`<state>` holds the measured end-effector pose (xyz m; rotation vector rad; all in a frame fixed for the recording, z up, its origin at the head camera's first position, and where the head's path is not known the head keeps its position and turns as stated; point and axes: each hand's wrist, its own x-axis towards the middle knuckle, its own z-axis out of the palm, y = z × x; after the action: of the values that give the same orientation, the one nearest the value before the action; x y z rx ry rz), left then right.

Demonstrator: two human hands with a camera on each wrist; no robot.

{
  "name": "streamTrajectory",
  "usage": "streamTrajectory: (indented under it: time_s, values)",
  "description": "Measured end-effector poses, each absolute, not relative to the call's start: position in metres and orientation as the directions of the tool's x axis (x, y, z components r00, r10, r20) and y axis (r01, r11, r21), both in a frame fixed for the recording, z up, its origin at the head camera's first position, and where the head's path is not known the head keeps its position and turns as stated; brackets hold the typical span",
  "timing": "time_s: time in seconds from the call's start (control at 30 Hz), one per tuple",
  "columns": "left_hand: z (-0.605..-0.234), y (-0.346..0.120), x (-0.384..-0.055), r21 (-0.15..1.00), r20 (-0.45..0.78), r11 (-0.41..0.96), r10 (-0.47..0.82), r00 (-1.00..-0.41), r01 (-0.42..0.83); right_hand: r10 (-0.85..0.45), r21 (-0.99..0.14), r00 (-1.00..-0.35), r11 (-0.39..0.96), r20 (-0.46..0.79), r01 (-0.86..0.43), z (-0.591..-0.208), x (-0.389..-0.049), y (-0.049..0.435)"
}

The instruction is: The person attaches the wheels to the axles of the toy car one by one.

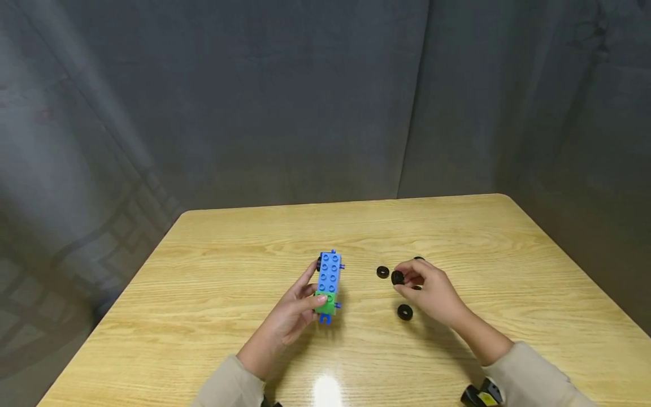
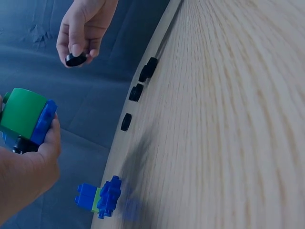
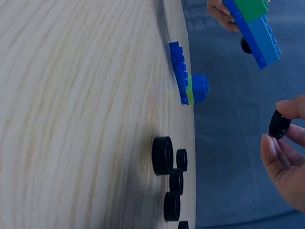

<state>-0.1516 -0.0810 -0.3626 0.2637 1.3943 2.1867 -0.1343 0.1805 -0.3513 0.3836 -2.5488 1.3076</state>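
Note:
My left hand [image 1: 294,314] grips a toy block vehicle [image 1: 329,274], with its thumb on the green block at the near end. Light blue studded blocks sit in front of the green one on a dark blue base. Axle pegs stick out bare on its right side, while a black wheel [image 3: 245,45] shows on the other side. Between thumb and fingertips, my right hand [image 1: 431,288] pinches another small black wheel [image 3: 279,124], held above the table. Several loose black wheels [image 1: 404,312] lie on the tabletop around and below this hand.
On the wooden table [image 1: 203,271] stands a second blue block build [image 2: 97,198] with a lime green layer, seen in both wrist views. A dark grey curtain [image 1: 285,102] hangs behind the table. A black item with a yellow label [image 1: 480,395] shows at the right sleeve.

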Motion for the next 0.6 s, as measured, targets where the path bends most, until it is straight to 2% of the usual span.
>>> streamTrajectory:
  time_s: [0.17,0.43,0.6]
  values:
    - [-0.363,-0.081,-0.151,0.884,-0.11,-0.334,0.533,-0.839,-0.328,-0.101,-0.795,-0.937,0.503,0.336,-0.339,-0.352,-0.138,0.175]
    - [-0.363,-0.079,-0.15,0.886,-0.099,-0.334,0.543,-0.834,-0.323,-0.106,-0.853,-0.965,0.452,0.238,-0.26,-0.35,-0.139,0.169]
    - [-0.362,-0.076,-0.149,0.887,-0.094,-0.335,0.545,-0.833,-0.319,-0.12,-0.878,-0.967,0.406,0.224,-0.254,-0.348,-0.139,0.166]
